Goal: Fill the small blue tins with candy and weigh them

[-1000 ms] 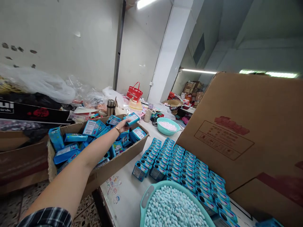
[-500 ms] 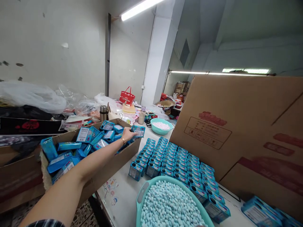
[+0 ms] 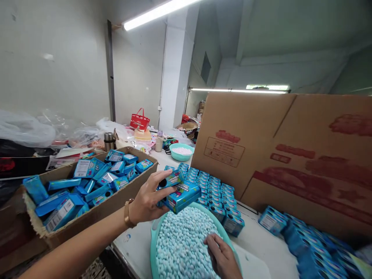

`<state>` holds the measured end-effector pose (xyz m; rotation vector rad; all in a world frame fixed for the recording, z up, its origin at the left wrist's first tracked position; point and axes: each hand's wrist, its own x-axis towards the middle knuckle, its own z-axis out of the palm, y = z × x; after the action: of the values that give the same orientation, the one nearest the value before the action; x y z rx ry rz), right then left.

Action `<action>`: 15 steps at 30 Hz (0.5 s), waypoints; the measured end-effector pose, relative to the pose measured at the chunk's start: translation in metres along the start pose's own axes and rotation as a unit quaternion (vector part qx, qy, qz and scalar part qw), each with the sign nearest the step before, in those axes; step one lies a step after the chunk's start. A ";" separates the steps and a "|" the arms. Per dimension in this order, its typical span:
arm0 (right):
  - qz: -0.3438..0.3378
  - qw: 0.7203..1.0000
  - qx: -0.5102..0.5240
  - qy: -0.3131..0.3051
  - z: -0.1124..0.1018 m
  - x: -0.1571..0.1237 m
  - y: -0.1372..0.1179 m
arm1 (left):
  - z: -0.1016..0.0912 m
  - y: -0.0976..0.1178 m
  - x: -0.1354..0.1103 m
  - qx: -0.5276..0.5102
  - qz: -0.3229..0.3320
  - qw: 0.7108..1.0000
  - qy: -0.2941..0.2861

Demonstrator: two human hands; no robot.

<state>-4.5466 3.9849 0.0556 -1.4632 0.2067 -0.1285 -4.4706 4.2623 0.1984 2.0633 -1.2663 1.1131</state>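
Note:
My left hand (image 3: 149, 195), with a bracelet at the wrist, is closed around two small blue candy boxes (image 3: 184, 197), one partly over the other. It holds them in the air above the far side of a turquoise basin (image 3: 154, 248). Pale blue candies (image 3: 183, 240) fill that basin. Over its right part, my right hand (image 3: 222, 254) has its fingers curled together at the surface of the candies. Whatever may be between those fingertips is hidden.
To the left stands an open carton (image 3: 122, 197) of jumbled blue boxes. Rows of upright blue boxes (image 3: 215, 190) stand behind the basin, and more boxes (image 3: 308, 240) are at the right. A large cardboard sheet (image 3: 261, 135) rises behind; a second basin (image 3: 181, 156) sits farther back.
My left hand has moved from the carton to above the basin, now showing two boxes. My right hand has come into view over the candies. The view has turned right.

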 end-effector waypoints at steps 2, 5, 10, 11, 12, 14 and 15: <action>0.020 0.999 0.033 -0.013 0.001 -0.003 -0.004 | 0.006 0.026 0.006 -0.051 -0.081 0.995 -0.004; 0.020 0.991 0.133 0.009 0.006 -0.009 -0.014 | 0.025 0.054 0.008 -0.174 -0.203 0.963 -0.025; 0.031 0.955 0.284 -0.080 0.003 -0.018 -0.017 | 0.074 0.081 -0.013 -0.324 -0.332 0.886 -0.004; 0.041 0.951 0.288 -0.108 0.001 -0.019 -0.015 | 0.082 0.085 -0.017 -0.351 -0.367 0.861 0.006; 0.052 0.947 0.289 -0.129 -0.002 -0.020 -0.013 | 0.090 0.089 -0.021 -0.376 -0.402 0.834 0.015; 0.078 0.941 0.295 -0.145 -0.007 -0.021 -0.007 | 0.103 0.098 -0.025 -0.413 -0.458 0.787 0.036; 0.092 0.938 0.303 -0.139 -0.008 -0.021 -0.005 | 0.109 0.102 -0.026 -0.424 -0.475 0.769 0.050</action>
<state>-4.5684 3.9813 0.0607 -0.8263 0.0607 0.1596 -4.5247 4.1486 0.1142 1.4993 -0.3503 0.0931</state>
